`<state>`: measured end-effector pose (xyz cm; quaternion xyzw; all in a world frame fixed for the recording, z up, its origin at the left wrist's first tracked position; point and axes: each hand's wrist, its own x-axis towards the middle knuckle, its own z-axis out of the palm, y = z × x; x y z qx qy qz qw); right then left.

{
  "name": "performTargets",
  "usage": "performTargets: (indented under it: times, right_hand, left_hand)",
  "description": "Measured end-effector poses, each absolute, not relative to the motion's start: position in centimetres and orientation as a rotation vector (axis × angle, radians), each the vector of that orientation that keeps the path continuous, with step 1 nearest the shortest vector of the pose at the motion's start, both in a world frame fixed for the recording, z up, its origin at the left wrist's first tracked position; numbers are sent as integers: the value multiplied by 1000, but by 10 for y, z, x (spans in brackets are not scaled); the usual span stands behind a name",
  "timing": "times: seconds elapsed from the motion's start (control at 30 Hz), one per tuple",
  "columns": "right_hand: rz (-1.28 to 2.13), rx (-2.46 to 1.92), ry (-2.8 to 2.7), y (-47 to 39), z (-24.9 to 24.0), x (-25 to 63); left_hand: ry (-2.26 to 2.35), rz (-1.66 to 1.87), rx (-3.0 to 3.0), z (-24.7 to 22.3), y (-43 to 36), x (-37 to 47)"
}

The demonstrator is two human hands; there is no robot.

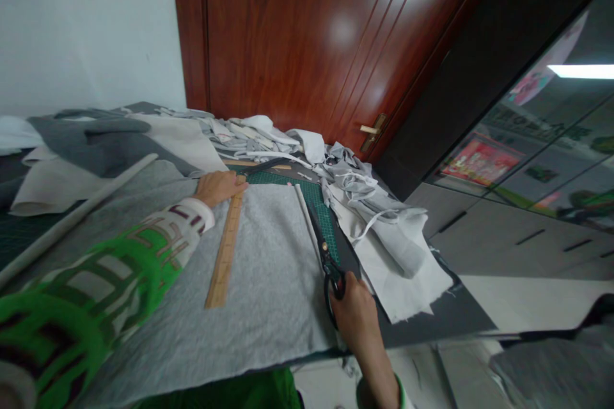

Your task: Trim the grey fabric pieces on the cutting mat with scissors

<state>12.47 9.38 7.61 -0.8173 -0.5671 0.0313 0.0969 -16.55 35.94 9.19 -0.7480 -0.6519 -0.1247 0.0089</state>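
Note:
Black-handled scissors lie along the right edge of the grey fabric, blades pointing away from me. My right hand is closed around their handles. At the far end of a wooden ruler, my left hand has its fingers bent over the ruler, on the fabric. The ruler lies lengthwise on the fabric, to the left of the scissors. A narrow pale strip runs along the fabric edge beside the blades. Under the fabric and blades, part of a green cutting mat shows.
Fabric scraps are heaped along the table's far side. White and grey pieces lie at right, darker grey cloth at left. Behind stand a wooden door and a glass-fronted cabinet. The dark table edge shows at lower right.

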Motion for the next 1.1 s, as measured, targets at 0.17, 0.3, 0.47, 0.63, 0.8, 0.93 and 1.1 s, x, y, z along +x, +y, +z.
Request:
performTargets:
  times: [0.17,0.3,0.47,0.63,0.8,0.93,1.1]
  right_hand:
    - [109,-2418,-1661,89,68,143]
    - [76,-2397,-1659,90,65,145]
    - [11,-2363,-1683,95,64,141]
    - [-16,-2354,-1722,113,69,138]
    - [2,-2404,-1742,146,78,129]
    - [-16,-2352,-1806,175,82,124]
    - [-71,-2328,-1814,212,84,119]
  left_hand:
    - [-2023,-378,-2327,93,359,-165]
    - [-1979,-372,-2342,94,353,-165]
    - [-1846,-410,-2346,95,334,-165]
    - [-1745,-308,-2443,88,310,-168]
    - [-1692,-195,-2560,81,280,-166]
    - [-1642,-232,-2582,81,259,-156]
    - [-1657,-302,-2593,79,255,-149]
